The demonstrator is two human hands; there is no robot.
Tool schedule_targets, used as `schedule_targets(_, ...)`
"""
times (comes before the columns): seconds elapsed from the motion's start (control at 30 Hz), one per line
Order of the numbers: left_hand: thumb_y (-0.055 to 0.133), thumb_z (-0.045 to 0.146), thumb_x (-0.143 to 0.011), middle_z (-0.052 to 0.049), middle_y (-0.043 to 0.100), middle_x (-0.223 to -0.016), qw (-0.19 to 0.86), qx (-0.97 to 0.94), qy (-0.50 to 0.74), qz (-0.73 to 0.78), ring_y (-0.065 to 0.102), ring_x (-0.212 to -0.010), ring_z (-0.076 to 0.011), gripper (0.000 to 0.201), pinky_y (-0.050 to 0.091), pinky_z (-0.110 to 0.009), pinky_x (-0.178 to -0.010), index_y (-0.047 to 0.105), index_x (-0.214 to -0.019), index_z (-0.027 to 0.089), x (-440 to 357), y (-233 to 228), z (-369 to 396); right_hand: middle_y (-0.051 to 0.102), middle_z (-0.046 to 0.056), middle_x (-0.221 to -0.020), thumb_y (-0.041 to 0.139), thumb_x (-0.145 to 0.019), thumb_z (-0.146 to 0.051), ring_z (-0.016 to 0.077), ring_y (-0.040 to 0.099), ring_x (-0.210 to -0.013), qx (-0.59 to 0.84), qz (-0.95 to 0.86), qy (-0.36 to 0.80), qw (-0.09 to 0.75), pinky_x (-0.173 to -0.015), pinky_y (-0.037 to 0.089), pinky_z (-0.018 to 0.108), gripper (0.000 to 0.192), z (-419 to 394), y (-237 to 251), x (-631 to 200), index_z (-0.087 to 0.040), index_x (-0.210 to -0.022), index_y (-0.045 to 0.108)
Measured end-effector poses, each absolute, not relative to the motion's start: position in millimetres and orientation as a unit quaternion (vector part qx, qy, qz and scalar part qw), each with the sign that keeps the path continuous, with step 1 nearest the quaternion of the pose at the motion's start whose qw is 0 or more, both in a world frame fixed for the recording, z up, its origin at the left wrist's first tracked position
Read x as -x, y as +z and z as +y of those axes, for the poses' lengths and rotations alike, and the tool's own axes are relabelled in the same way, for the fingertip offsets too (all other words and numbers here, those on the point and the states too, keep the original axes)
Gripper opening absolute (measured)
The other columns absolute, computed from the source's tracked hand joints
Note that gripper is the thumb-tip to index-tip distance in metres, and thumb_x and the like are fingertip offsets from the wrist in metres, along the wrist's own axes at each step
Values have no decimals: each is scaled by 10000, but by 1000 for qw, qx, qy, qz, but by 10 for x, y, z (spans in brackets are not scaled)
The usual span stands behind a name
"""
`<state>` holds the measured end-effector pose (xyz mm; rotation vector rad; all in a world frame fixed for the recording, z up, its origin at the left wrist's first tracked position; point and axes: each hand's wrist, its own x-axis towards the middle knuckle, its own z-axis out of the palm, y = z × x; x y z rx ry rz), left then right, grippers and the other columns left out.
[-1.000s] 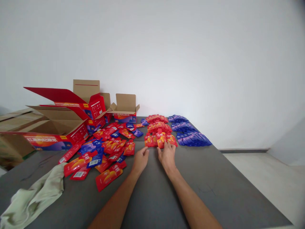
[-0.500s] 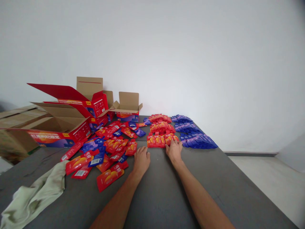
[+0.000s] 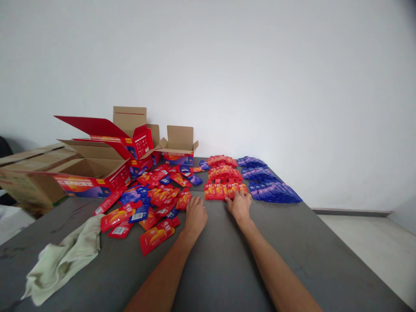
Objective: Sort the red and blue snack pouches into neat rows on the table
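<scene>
My right hand (image 3: 240, 207) rests on the right end of the front row of red sachets (image 3: 216, 190), thumb apart from the fingers. These sachets overlap in a neat row, orange fruit printed on them. My left hand (image 3: 196, 216) lies low over the table beside a loose red sachet (image 3: 183, 199) at the right edge of a mixed heap. Its fingers are bent a little, the thumb stands off, and I see nothing in its grasp. Its fingertips are close to that sachet; whether they touch it I cannot tell. Loose blue sachets (image 3: 140, 212) lie among the red ones.
Behind the front row are more red rows (image 3: 224, 173). Blue sachet rows (image 3: 274, 191) line the table's right edge. Open printed cartons (image 3: 97, 184) stand at the left, with a smaller open carton (image 3: 178, 158) at the back. A pale green cloth (image 3: 66, 262) lies front left.
The view has shifted slightly, so table things appear further right. My right hand stays at the row's end, where the last red sachets now look more evenly lined up. My left hand has hardly moved.
</scene>
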<state>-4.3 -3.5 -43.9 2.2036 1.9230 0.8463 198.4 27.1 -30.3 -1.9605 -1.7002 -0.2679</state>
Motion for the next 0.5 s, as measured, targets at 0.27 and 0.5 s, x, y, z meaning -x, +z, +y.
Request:
schedule_targets(0.27,497,145,-822,-204,518,-1348,-22,-650,254,716,394,-1313,-358,472,275,-506,-1083,563,-1288,120,266,-305,-168,622,166,-1212,553,-890,-298,323,493,-1074,647,-688,-37,328,-915,366,414,262,-112,-299,-1405,-157,-1045,711)
schedule_targets(0.5,481,178,-874,-158,633,-1156,49,-666,213,713,544,-1116,-290,258,421,-383,-899,650,-1069,172,271,-174,-232,681,112,-1090,458,-939,-190,230,567,-1021,554,-748,16,365,-934,359,327,258,-305,-302,-1104,-159,-990,709)
